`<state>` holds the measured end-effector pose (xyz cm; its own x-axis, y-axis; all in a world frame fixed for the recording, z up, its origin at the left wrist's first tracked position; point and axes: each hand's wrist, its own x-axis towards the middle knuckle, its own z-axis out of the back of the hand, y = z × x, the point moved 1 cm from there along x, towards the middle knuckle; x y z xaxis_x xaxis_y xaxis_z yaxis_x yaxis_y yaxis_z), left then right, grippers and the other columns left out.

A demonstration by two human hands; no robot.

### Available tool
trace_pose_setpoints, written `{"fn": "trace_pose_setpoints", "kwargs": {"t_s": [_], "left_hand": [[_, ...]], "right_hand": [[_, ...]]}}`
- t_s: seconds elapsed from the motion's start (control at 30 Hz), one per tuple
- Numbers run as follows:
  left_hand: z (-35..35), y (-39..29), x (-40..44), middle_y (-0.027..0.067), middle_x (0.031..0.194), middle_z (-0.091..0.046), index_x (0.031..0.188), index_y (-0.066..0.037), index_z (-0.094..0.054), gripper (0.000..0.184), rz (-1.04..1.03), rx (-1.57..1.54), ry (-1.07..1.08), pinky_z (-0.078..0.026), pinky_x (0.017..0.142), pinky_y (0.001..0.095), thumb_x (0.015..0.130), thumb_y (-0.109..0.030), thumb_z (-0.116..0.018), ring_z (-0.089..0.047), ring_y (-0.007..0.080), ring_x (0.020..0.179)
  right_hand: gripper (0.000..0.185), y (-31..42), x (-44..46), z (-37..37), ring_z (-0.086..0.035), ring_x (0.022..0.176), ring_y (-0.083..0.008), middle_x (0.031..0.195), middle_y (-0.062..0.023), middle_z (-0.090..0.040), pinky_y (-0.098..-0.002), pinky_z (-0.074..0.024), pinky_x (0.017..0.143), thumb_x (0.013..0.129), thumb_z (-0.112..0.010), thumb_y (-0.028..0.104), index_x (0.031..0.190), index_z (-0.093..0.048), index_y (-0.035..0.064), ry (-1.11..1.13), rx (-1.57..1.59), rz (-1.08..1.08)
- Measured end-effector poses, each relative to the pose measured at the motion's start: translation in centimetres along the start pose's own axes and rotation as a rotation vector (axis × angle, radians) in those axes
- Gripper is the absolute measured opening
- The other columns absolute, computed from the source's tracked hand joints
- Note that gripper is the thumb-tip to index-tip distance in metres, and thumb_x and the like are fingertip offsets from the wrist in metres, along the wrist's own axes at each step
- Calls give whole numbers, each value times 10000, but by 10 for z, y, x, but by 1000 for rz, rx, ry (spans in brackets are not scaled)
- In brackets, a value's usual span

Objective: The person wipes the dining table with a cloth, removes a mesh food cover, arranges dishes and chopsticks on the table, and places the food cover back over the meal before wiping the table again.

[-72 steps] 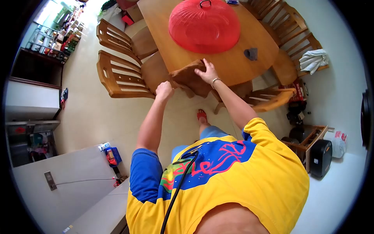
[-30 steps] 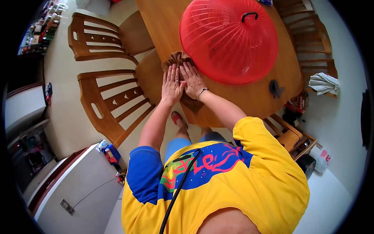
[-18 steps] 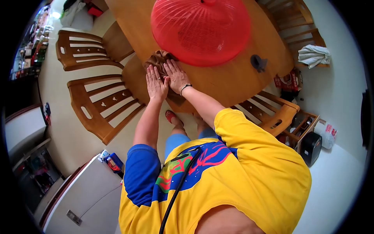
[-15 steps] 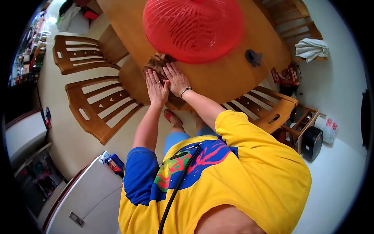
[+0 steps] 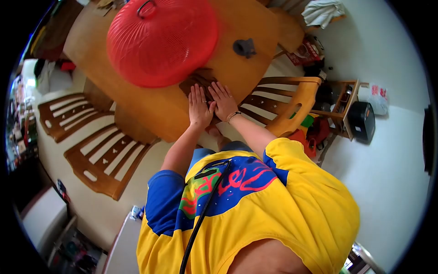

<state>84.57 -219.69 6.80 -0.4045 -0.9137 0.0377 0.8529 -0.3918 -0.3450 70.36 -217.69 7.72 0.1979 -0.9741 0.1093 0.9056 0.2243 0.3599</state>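
A brown cloth (image 5: 199, 82) lies bunched on the near edge of the wooden table (image 5: 150, 107). Both of my hands press flat on it, side by side with the thumbs close together. My left hand (image 5: 200, 108) has its fingers stretched out and wears a ring. Beside it, my right hand (image 5: 224, 102) is also open and palm down, with a bracelet at the wrist. Part of the cloth is hidden under the palms. Just beyond the cloth stands a red mesh food cover (image 5: 162, 43), its rim close to the cloth.
A small dark grey object (image 5: 244, 47) sits on the table to the right. One wooden chair (image 5: 278, 102) stands close by my right arm, and another wooden chair (image 5: 102, 160) is at the left. A black box (image 5: 362, 122) stands by a wooden rack near the wall.
Both hands and the brown cloth have moved rightward along the table's near edge, from the food cover's left side to its right. The camera view has also turned.
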Motion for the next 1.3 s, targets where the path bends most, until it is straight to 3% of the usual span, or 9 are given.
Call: {"fn": "trace_pose_setpoints", "kwargs": {"t_s": [0.27, 0.53, 0.67, 0.97, 1.03, 1.3], "left_hand": [[-26, -65, 91, 215, 1587, -196, 1491, 56, -273, 801, -147, 76, -60, -156, 1199, 436, 975, -547, -384, -154, 342, 1482], [-34, -65, 113, 210, 1605, -136, 1510, 43, -230, 778, -158, 110, 69, -114, 1205, 440, 1003, -544, -294, -98, 336, 1493], [-37, -61, 110, 228, 1597, -145, 1506, 55, -227, 763, -176, 38, 12, -124, 1202, 453, 1007, -514, -319, -121, 355, 1484], [-32, -72, 117, 211, 1588, -206, 1488, 46, -299, 731, -128, 26, -89, -153, 1195, 452, 992, -488, -357, -180, 349, 1473], [-35, -75, 119, 230, 1582, -205, 1494, 61, -266, 744, -106, 6, -62, -152, 1186, 479, 1008, -500, -316, -159, 371, 1474], [-50, -101, 127, 166, 1628, -76, 1540, 7, -157, 775, 144, 146, 70, -87, 1208, 446, 997, -529, -296, -63, 308, 1505]], "right_hand": [[551, -88, 15, 33, -243, 1461, -290, 1567, -125, -293, -457, -163, 1200, 984, -434, 306, 1479, -357, 76, -94, -124, -160], [537, -94, 21, 30, -252, 1453, -316, 1557, -129, -310, -477, -175, 1191, 976, -455, 285, 1469, -374, 87, -146, -97, -273], [539, -94, 23, 27, -258, 1450, -322, 1557, -133, -309, -483, -180, 1189, 973, -457, 279, 1470, -374, 88, -142, -94, -273], [521, -97, 29, 42, -235, 1460, -310, 1569, -132, -291, -483, -155, 1200, 994, -402, 271, 1477, -367, 77, -127, -119, -252], [521, -101, 29, 40, -227, 1464, -306, 1569, -129, -293, -481, -149, 1202, 999, -392, 281, 1478, -367, 78, -156, -131, -241], [525, -136, 26, 38, -225, 1466, -303, 1561, -125, -309, -481, -127, 1206, 997, -388, 290, 1480, -372, 85, -203, 33, -190]]}}
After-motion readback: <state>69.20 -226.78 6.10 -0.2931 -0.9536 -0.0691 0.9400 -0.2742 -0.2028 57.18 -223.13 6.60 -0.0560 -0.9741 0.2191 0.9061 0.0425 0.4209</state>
